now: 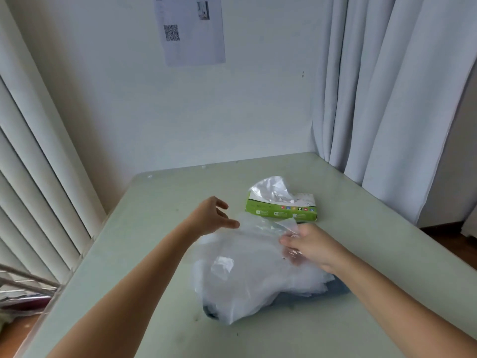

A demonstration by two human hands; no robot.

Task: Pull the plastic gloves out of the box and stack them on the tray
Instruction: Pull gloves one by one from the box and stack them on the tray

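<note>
**Green table against the wall: gloves heaped mid-table**

The table [144,208] meets a curtain [387,99] at two o'clock. The box [281,211] sits at one o'clock, just beyond the glove pile [245,277], which covers the tray [340,289], well apart from the left edge. The right hand [308,245] pinches the top glove [263,228]. The left hand [213,218] hovers beside it, fingers loose.

Pale wall [258,99] on the far side, a printed sheet [191,29] with a QR code stuck high on it. Curtain [387,86] hangs in folds, right. Vertical blinds [33,177], left. Pale green table [154,202] in the middle. Wooden floor [449,236], right. Wire rack [23,280], near left. Light soft, even.
</note>
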